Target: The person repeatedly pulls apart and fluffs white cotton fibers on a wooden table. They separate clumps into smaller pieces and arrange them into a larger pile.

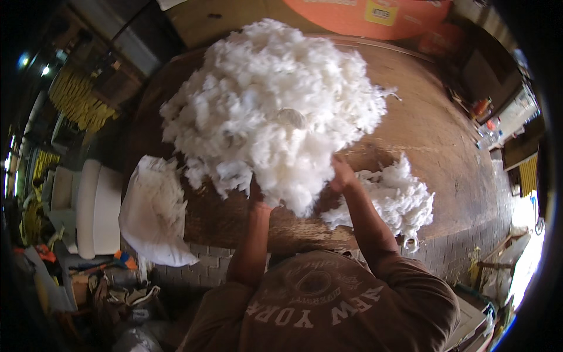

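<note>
A large heap of white fluffy fibre stuffing (272,92) rises over the brown wooden table in front of me. My left hand (258,196) is at the near edge of the heap, its fingers mostly hidden by the fluff. On the other side of the same front clump is my right hand (342,175), with its fingertips buried in the fibre. The clump is held between both hands. A smaller pile of white stuffing (396,198) lies right of my right forearm. To the left, a white fabric case (151,211) with fibre at its opening hangs over the table edge.
The worn wooden tabletop (422,127) reaches out to the right. A cream upholstered piece (99,207) stands close to its left side. Tools and scraps (118,281) clutter the lower left. Plastic bottles (489,132) stand at the far right. Paving bricks (211,268) cover the floor.
</note>
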`<state>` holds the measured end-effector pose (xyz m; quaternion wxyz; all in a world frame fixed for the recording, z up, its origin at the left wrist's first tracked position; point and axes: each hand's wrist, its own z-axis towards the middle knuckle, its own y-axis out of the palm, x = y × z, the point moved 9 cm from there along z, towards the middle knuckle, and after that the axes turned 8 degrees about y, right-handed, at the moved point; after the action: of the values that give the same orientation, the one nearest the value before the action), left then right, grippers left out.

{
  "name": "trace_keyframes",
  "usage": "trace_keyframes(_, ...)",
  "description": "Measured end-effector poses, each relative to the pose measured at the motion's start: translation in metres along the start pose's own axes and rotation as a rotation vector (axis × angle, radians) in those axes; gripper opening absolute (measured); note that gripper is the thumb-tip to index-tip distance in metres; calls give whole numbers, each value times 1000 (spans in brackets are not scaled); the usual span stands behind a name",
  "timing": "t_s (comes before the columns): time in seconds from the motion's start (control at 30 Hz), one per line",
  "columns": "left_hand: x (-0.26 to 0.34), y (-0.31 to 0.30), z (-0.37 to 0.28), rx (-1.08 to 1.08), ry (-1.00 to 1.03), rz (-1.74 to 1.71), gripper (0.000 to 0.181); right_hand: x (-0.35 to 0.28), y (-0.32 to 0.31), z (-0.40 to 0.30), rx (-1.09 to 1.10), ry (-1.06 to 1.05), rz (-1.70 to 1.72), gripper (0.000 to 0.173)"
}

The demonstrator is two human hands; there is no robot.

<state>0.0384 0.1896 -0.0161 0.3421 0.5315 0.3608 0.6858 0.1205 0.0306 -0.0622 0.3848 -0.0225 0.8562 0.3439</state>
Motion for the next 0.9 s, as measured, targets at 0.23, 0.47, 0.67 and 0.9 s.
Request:
trace_keyframes(0.23,92,-41,-59,274,178,-216,52,-32,224,-91,-10,-779,-1354,79)
trace_keyframes(0.47,146,-99,-107,405,208,30,52,56,296,-27,-96,-1031,-1417,57)
trace_keyframes(0.67,188,-139,-158,227,257,981,52,44,300,17,-264,-1069,-1189,32)
trace_keyframes(0.9,201,-125,-174,574,88,279,51,-57,296,25,132,-1051,-1215,30)
